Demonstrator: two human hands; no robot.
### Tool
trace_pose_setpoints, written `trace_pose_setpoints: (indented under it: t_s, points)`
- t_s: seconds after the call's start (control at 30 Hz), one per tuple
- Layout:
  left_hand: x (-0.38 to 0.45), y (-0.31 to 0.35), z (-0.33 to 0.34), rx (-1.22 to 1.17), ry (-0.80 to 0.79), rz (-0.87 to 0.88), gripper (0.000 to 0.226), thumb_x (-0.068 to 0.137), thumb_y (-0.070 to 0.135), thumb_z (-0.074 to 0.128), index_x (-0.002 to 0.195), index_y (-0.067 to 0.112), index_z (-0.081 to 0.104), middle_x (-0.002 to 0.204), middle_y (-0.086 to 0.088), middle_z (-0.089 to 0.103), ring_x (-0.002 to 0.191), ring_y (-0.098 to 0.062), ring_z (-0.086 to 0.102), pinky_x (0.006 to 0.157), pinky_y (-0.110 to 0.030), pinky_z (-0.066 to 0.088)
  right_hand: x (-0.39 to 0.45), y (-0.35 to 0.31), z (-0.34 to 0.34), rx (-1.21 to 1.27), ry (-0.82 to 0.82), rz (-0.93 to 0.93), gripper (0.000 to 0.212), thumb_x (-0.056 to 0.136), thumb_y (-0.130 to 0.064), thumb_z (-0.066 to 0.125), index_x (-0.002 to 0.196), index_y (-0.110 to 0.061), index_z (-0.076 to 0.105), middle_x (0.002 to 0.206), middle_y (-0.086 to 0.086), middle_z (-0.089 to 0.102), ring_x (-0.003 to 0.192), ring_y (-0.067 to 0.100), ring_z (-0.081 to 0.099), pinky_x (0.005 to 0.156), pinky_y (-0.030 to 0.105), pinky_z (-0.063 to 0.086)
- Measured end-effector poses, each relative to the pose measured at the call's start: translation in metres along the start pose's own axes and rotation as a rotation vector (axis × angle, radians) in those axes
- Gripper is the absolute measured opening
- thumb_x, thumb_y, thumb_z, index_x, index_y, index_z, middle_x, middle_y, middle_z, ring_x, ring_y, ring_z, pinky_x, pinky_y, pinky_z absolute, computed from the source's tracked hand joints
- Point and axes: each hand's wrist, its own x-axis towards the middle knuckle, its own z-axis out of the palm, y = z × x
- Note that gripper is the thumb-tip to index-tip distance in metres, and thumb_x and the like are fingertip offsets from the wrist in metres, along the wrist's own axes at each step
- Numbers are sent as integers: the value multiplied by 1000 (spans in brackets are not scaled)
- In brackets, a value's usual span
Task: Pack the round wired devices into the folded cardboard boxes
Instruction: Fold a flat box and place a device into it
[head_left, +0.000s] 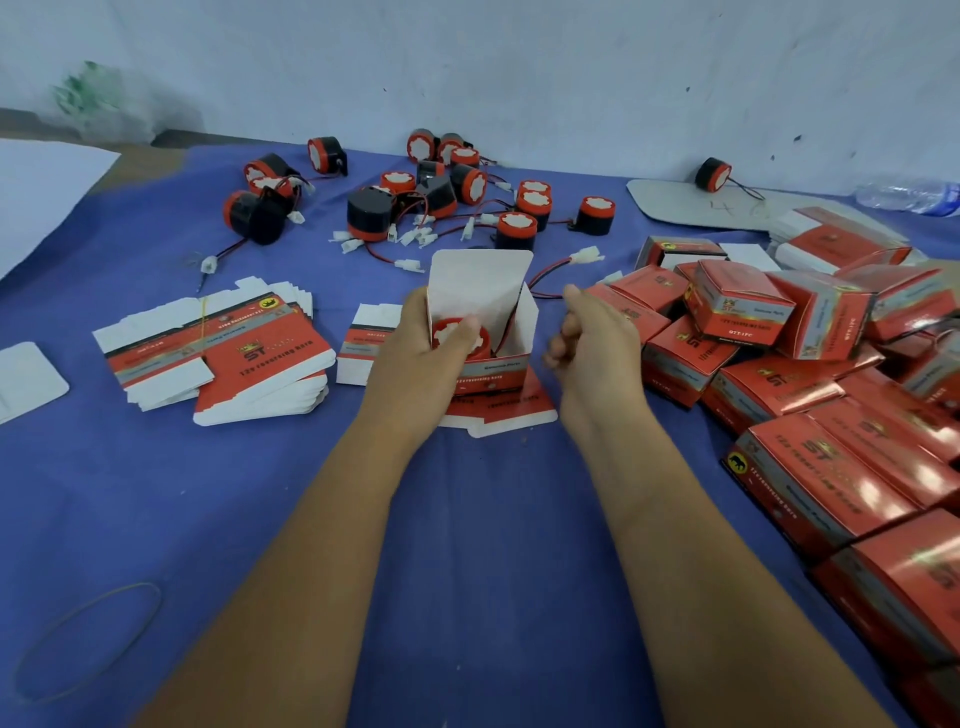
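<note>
While your left hand (415, 353) wraps the open red-and-white folded cardboard box (485, 332) at the centre of the frame, its thumb presses on the round red-faced black device (460, 332) already seated inside. Your right hand (592, 348) hovers just right of the box, fingers loosely curled, and I cannot tell whether they pinch anything. The device's thin red-and-black wire (545, 278) trails out past the box's right edge to a small white plastic connector (586, 255) lying on the blue cloth-covered table (467, 519). That loose lead is the likely trouble: if you fold the tall white lid flap (480, 280) down before tucking it in, the wire may get pinched or hold the lid ajar. A tug on it could also snag the unpacked devices (415, 197) scattered across the upper middle. Closed red boxes (779, 364) pile up at right, close enough to topple if your elbow swings; flat unfolded cartons (218, 353) sit stacked at left
</note>
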Motion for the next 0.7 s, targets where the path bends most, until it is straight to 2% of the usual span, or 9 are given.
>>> trace_pose_setpoints:
  t_s: [0.03,0.1,0.2,0.33,0.4,0.47,0.57,0.63,0.7]
  points:
    - [0,-1,1,31,16,8,25,94,37,55,113,50,44,102,29,59,99,5,57,73,-18,44,4,-2,-1,63,-32,26,25,94,-24,62,73,-20,50,54,-5,40,46,10,33,48,25,33]
    - [3,-4,2,66,21,4,29,95,32,54,119,45,44,103,26,59,100,0,57,74,-21,45,9,-5,-1,160,-84,44,32,93,-30,64,68,-20,46,56,-6,41,46,9,33,46,23,33]
    - [4,-3,2,120,5,-2,33,97,30,52,125,43,39,103,24,57,98,-4,57,78,-26,48,13,-5,0,242,-96,50,24,92,-32,65,75,-21,53,57,-6,42,47,9,35,51,23,34]
    - [3,-2,2,138,-17,13,40,99,29,49,136,34,37,120,12,58,106,-12,58,85,-32,49,10,-9,1,291,-109,-11,10,93,-26,64,89,-19,59,55,-6,39,50,9,34,55,23,34]
    - [3,-1,2,147,-16,3,41,99,29,48,138,33,36,125,10,58,109,-14,58,87,-33,50,5,-13,2,268,-158,-99,12,94,-19,62,84,-16,57,56,-5,40,53,10,37,56,23,37]
    - [4,-1,3,156,-13,-7,39,99,30,48,137,32,37,124,9,58,110,-16,58,88,-36,50,-3,-16,4,127,-217,-260,17,93,-10,60,78,-15,58,58,-5,48,57,10,44,62,23,43]
    - [3,0,4,130,0,-6,36,98,29,49,133,32,38,118,7,61,107,-19,59,94,-46,50,-17,-18,12,-177,-319,-477,21,85,2,57,78,-16,64,70,-7,58,68,10,52,71,25,49]
    - [3,0,4,119,-3,9,34,98,28,48,131,32,39,114,6,62,104,-20,61,93,-50,50,-27,-17,19,-360,-356,-548,21,82,1,56,77,-18,64,78,-4,60,76,11,52,74,31,48]
    - [3,-1,4,120,-3,18,35,99,27,48,132,29,40,112,3,64,101,-20,63,90,-49,52,-37,-12,25,-470,-388,-629,14,79,-7,53,75,-15,64,82,1,62,82,13,52,73,29,46]
